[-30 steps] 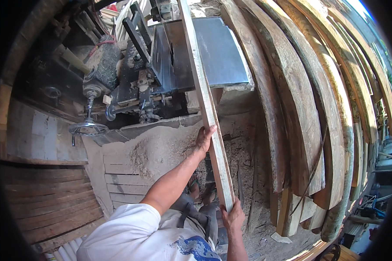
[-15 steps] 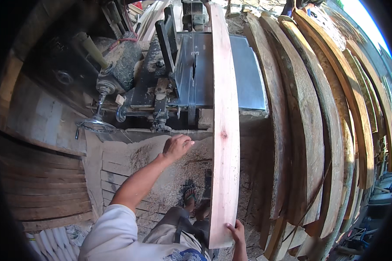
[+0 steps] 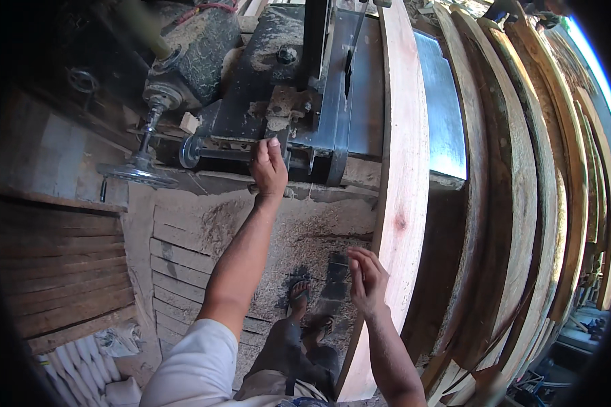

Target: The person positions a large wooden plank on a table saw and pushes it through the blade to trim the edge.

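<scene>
A long, pale plank with a knot lies across the right part of the bandsaw's metal table, its near end reaching toward my body. My left hand is closed at the front end of the saw's fence bracket; the fingers hide just what part they grip. Right of it, the dark upright fence stands beside the slot with the blade. My right hand is off the plank's face, beside its left edge, fingers loosely bent and apart from the thumb, holding nothing.
Several rough, bark-edged boards stand in a row on the right. A handwheel juts out at the left of the machine. Sawdust covers the slatted floor around my feet. Stacked planks lie at the left.
My left hand has moved forward to the fence bracket. My right hand has let go of the plank's near end and come up along its left edge. The view has shifted closer to the saw.
</scene>
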`<state>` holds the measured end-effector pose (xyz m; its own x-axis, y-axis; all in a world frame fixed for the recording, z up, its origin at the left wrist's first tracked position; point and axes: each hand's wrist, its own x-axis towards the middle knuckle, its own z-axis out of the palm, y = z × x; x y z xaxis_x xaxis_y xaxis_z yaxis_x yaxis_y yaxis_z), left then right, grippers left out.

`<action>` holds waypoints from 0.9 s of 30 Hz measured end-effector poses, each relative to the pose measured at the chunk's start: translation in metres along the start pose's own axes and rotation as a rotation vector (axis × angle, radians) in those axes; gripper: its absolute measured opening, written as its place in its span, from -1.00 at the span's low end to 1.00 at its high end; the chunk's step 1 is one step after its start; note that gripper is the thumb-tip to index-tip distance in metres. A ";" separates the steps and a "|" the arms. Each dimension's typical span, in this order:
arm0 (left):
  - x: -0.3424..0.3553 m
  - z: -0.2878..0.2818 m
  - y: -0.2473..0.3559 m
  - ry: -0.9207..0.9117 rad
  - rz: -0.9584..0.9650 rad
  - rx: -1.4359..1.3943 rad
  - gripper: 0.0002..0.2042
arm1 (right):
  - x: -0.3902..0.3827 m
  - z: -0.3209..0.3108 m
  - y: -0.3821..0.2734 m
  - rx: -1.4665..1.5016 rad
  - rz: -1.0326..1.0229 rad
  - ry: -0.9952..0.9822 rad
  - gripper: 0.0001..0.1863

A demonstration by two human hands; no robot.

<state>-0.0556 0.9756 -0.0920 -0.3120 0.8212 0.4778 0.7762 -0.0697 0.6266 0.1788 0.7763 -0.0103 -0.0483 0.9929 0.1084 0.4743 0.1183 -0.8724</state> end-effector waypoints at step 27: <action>-0.066 0.017 -0.100 -0.272 -1.425 -1.338 -0.72 | 0.147 0.163 0.080 0.235 0.308 -0.358 -0.20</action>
<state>-0.1032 0.9383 -0.1971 -0.0490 0.6985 -0.7139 -0.7976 0.4029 0.4490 0.0662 0.9329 -0.1419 -0.2549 0.9180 -0.3038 0.3056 -0.2216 -0.9260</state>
